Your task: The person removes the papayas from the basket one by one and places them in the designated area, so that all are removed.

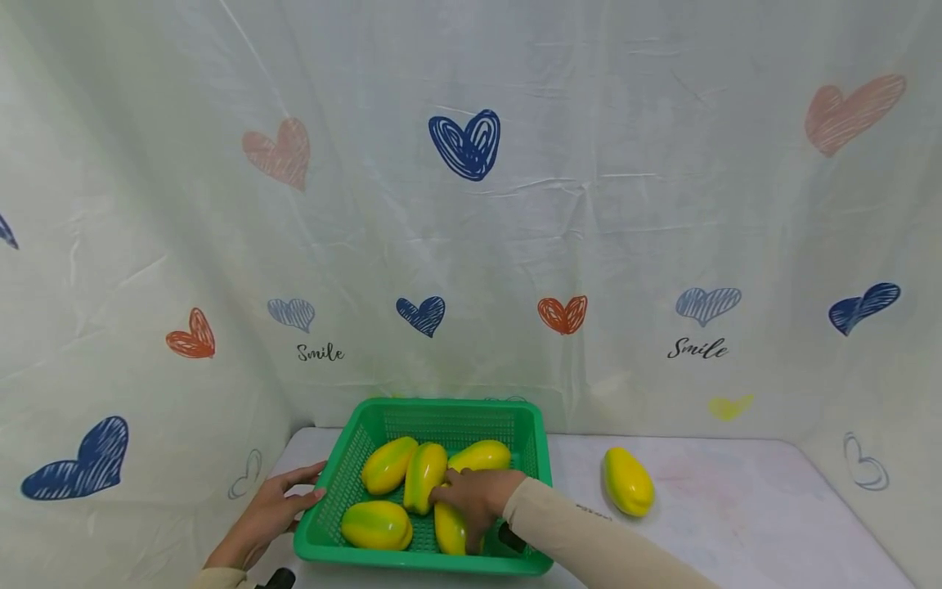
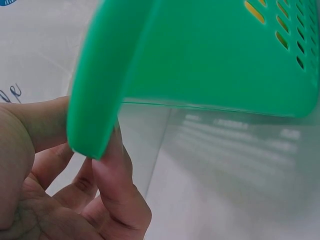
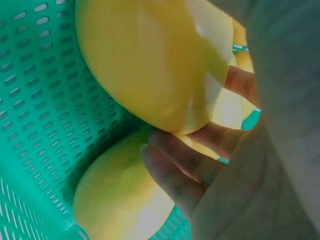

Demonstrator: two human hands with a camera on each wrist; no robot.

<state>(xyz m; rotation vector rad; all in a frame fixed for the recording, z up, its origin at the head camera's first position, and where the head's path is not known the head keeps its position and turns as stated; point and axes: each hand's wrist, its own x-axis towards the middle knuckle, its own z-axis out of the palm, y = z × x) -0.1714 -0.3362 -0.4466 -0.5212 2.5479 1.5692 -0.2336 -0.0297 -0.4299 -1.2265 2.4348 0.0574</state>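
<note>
- Right hand kinda curled round a yellow fruit in the green basket
- left hand pinching its rim
- another fruit out on the table

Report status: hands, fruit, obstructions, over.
Left hand pinches green basket rim. Right hand grips yellow fruit inside. Four neighboring fruits may crowd it. Loose fruit outside, on table.

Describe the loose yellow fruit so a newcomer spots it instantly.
In the head view, find the green basket on the white table. Look right: a glossy yellow fruit lies directly on the table. It alone is outside the basket; the other fruits sit inside.
</note>
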